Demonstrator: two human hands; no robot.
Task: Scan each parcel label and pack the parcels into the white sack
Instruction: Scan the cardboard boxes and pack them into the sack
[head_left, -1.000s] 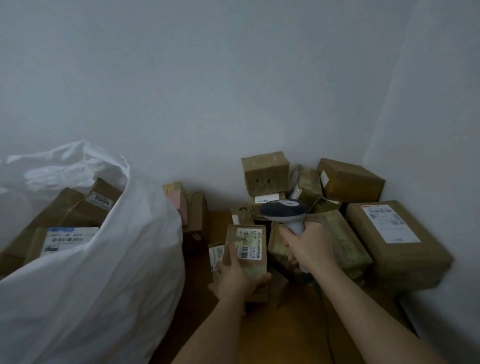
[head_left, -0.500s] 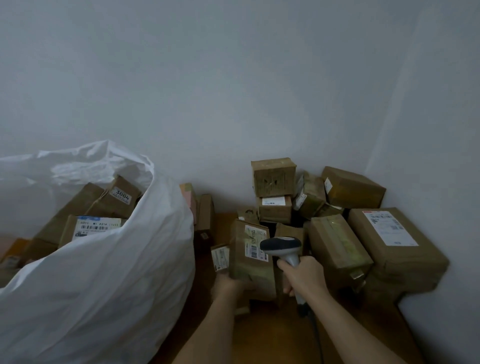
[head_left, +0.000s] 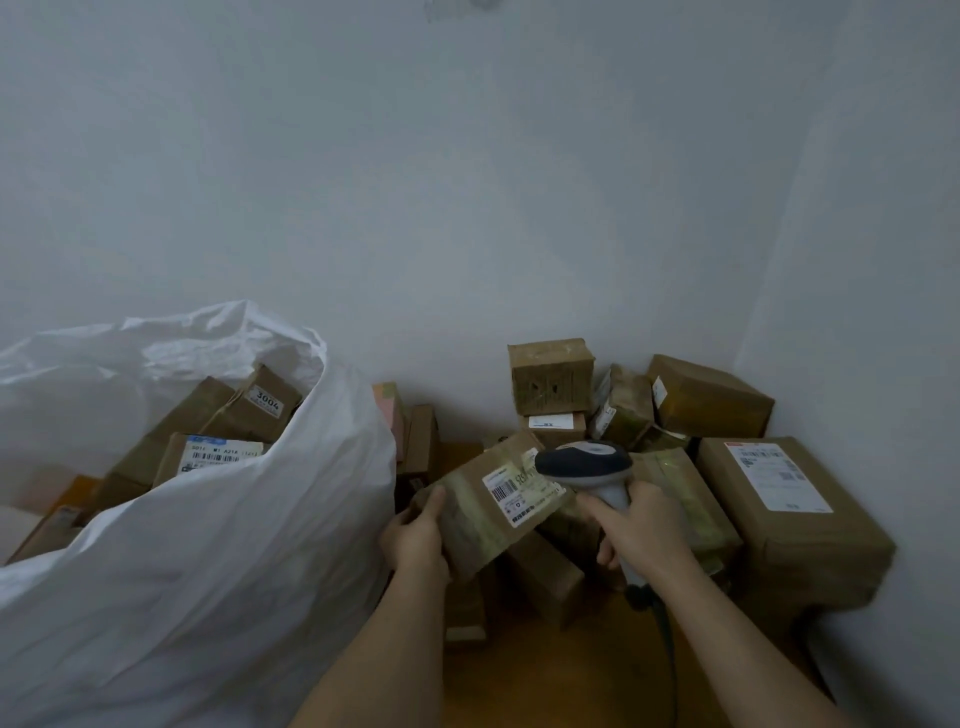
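My left hand (head_left: 418, 535) grips a taped brown parcel (head_left: 478, 512) by its near left end, lifted above the pile and tilted, its white barcode label (head_left: 519, 488) facing up. My right hand (head_left: 641, 525) holds the handle of a grey barcode scanner (head_left: 584, 460), whose dark head sits right over the label's far right edge. The white sack (head_left: 218, 545) stands open at the left, with several labelled brown parcels (head_left: 223, 436) inside.
A heap of brown cardboard parcels (head_left: 628, 405) fills the corner where two white walls meet. A large labelled box (head_left: 779, 514) lies at the right. Small boxes (head_left: 545, 577) lie on the wooden floor (head_left: 545, 675) under my hands. The scanner cable (head_left: 667, 639) trails down.
My left hand has lifted the parcel off the pile and tipped it from upright to label-up, leaning left. The scanner head has risen over the label. The view shifted slightly right.
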